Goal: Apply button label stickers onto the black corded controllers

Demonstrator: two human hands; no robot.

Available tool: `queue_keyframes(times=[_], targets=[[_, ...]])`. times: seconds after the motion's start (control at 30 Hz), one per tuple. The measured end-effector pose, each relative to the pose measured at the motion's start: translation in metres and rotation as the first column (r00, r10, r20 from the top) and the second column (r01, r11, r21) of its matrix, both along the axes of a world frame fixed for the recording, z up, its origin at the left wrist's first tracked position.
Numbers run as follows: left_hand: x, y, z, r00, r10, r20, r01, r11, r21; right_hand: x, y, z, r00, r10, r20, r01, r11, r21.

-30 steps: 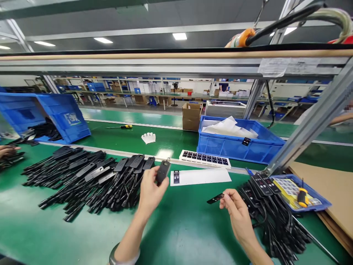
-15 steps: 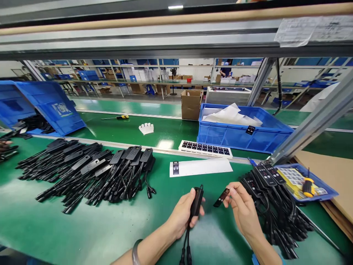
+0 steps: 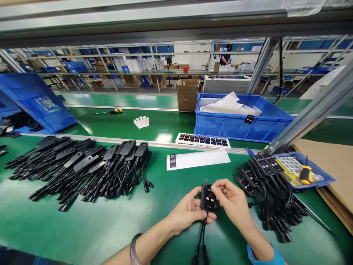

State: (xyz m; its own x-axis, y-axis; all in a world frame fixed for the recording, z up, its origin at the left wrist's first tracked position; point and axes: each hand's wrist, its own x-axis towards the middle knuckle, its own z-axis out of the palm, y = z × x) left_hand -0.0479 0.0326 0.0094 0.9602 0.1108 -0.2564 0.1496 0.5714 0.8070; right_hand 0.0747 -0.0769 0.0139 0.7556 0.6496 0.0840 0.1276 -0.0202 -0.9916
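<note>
My left hand (image 3: 193,209) holds a small black controller (image 3: 204,208) from its left side and below, its face turned up and two cables hanging from its lower end. A black label sticker (image 3: 210,198) with two pale button marks lies over that face. My right hand (image 3: 231,200) pinches the sticker at its upper right edge; the fingertips partly hide that corner. Just beyond, a white backing sheet (image 3: 201,160) carries one label at its left end. To the right is a pile of labelled controllers (image 3: 261,169) with cables.
Many black cabled controllers (image 3: 91,162) lie in a heap at left. Behind are a label strip (image 3: 202,140), a blue bin (image 3: 237,125) with white paper, a white glove (image 3: 141,122) and a screwdriver (image 3: 116,110). A blue tray (image 3: 328,180) and a slanted metal post (image 3: 311,106) stand right.
My right hand has brought the label sticker leftward from beside the controller onto its face. My left hand has turned the controller face up. The view has shifted slightly.
</note>
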Motion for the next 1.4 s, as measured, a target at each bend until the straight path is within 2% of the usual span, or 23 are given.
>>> queue_keyframes(times=[0.3, 0.87, 1.0, 1.17, 1.23, 1.4], targets=[[0.000, 0.000, 0.000, 1.000, -0.030, -0.002, 0.030, 0.999, -0.026, -0.003, -0.001, -0.004, 1.000, 0.024, 0.003, -0.024, 1.000, -0.017], [-0.001, -0.004, -0.005, 0.999, -0.029, 0.013, 0.028, 0.995, 0.094, -0.006, 0.000, -0.009, 0.999, -0.004, -0.041, 0.002, 0.998, -0.061], [0.000, -0.004, -0.005, 0.999, -0.028, 0.018, 0.026, 0.993, 0.116, -0.006, -0.001, -0.011, 0.999, -0.026, 0.020, 0.027, 0.996, -0.081], [0.000, -0.002, -0.001, 1.000, -0.024, -0.003, 0.025, 0.996, 0.089, 0.000, 0.000, -0.010, 0.983, -0.053, 0.178, 0.080, 0.986, -0.145], [0.001, -0.001, 0.001, 1.000, -0.008, -0.007, 0.008, 0.998, 0.057, 0.001, 0.001, -0.012, 0.986, 0.005, 0.166, 0.024, 0.984, -0.174], [0.002, 0.003, 0.001, 0.998, 0.060, 0.011, -0.060, 0.998, -0.020, -0.009, 0.004, -0.020, 0.968, 0.247, 0.047, -0.232, 0.949, -0.211]])
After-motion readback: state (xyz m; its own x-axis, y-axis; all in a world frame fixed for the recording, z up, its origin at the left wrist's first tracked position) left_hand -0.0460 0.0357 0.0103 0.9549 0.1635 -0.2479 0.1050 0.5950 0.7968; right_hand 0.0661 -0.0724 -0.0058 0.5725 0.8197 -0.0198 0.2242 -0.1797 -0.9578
